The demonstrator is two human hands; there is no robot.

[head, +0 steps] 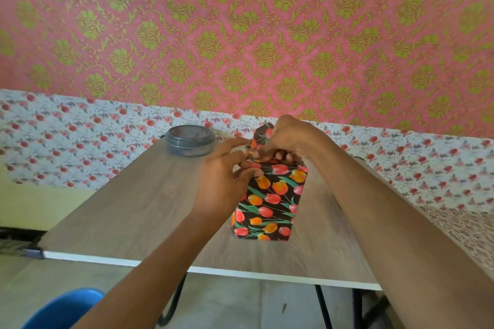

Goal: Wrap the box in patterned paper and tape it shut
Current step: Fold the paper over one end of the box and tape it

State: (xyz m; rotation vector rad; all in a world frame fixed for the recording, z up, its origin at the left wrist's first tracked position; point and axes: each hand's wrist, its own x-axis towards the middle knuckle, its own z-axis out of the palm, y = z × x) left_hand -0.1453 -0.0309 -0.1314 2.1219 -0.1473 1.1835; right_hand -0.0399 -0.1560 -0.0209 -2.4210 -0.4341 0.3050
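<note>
A box (270,203) wrapped in black paper with red and orange tulips stands upright on the wooden table (128,208). At its top a pointed paper flap (263,132) sticks up behind my hands. My left hand (227,181) is at the box's upper left corner, its fingers curled and pinching the paper fold. My right hand (288,139) comes over the top from the right and pinches the flap with bent fingers. No tape shows in view.
A round grey lidded tin (190,140) sits at the table's far left side. The table backs onto a flowered wall strip under pink patterned wallpaper. A blue chair (64,310) pokes in at the lower left, below the table's front edge.
</note>
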